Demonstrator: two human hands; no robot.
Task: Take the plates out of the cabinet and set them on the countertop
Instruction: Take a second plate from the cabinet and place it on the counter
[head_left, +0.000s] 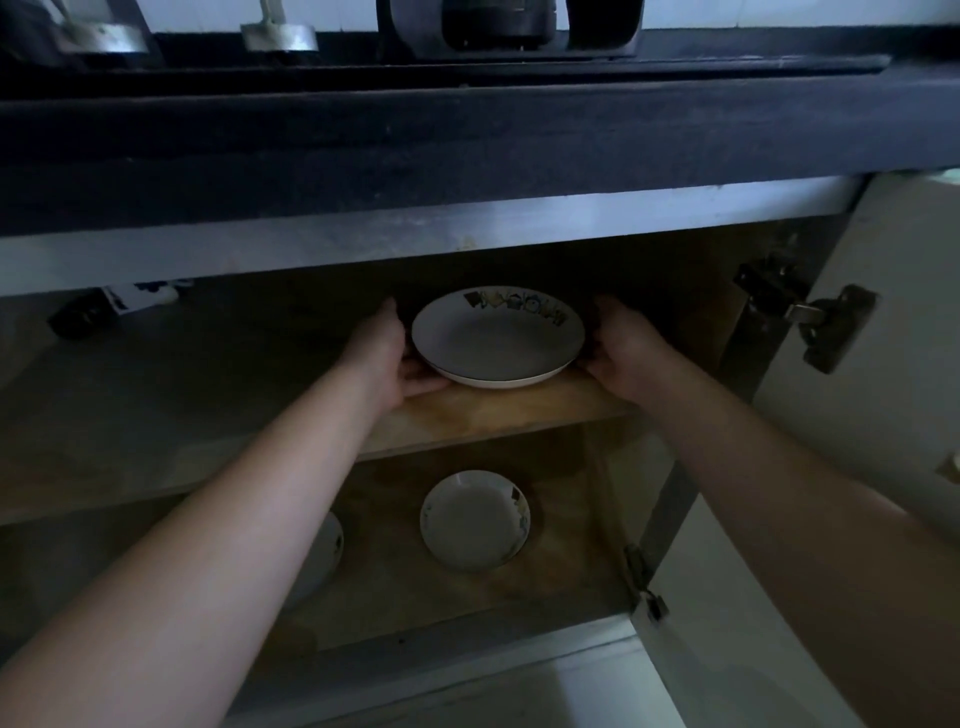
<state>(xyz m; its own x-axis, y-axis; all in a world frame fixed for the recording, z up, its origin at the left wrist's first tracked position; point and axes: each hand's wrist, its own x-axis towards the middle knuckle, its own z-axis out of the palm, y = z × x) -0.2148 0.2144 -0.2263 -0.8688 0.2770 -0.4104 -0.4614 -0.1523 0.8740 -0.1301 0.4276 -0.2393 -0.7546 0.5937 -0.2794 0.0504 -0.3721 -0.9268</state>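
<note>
A white deep plate (496, 340) with a patterned far rim sits near the front of the upper wooden shelf (498, 410) inside the open cabinet. My left hand (387, 353) grips its left edge, thumb tucked under the rim. My right hand (621, 345) holds its right edge, fingers curled round the side. On the lower shelf lies a smaller white plate (475, 519). Another white plate (324, 553) lies to its left, mostly hidden behind my left forearm. The dark countertop (415, 130) runs across above the cabinet.
The white cabinet door (883, 415) stands open on the right, with metal hinges (810, 317) at its edge. Metal-based appliances (498, 26) stand at the back of the countertop. The left cabinet door (130, 389) is closed, with a dark handle.
</note>
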